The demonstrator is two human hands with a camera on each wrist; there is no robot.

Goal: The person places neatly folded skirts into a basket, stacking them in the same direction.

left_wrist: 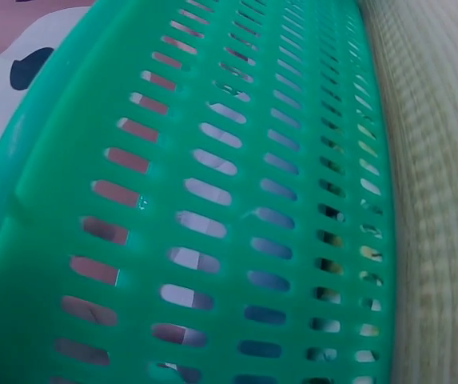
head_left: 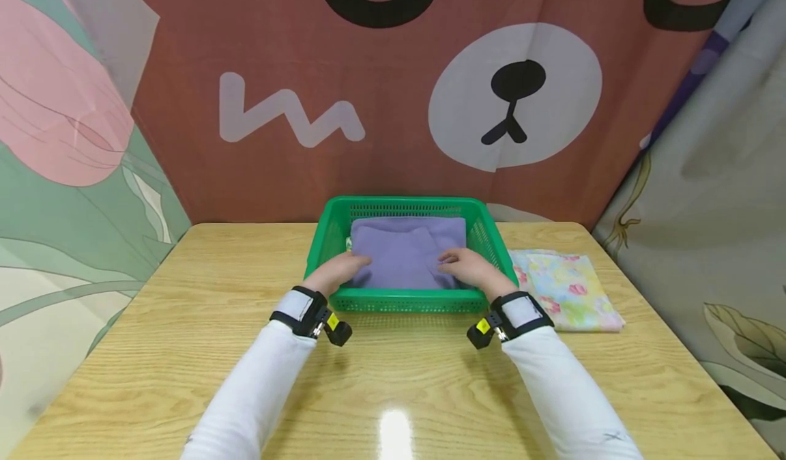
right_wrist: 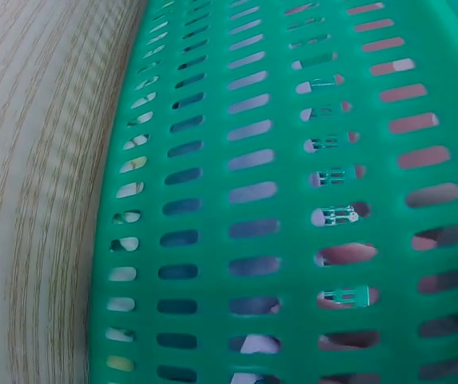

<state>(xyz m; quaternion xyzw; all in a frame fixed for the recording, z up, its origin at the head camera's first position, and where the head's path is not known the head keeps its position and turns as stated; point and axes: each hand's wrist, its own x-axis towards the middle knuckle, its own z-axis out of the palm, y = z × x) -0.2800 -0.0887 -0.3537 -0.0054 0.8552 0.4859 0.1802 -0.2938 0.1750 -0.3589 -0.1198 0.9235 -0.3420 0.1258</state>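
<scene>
A folded purple cloth lies in a green plastic basket, its layers slightly uneven. My left hand reaches over the basket's near left rim, with its fingertips at the cloth's left side. On the other side, my right hand comes over the near right rim, fingers loosely bent above the cloth's right part. Neither hand shows cloth clearly pinched; contact with it is hard to tell. Both wrist views show the slotted basket wall, which hides most of the hands and the cloth.
Right of the basket, a folded floral cloth in pastel colours lies on the wooden table. A bit of patterned material shows inside the basket at its left. A brown printed curtain hangs behind the table.
</scene>
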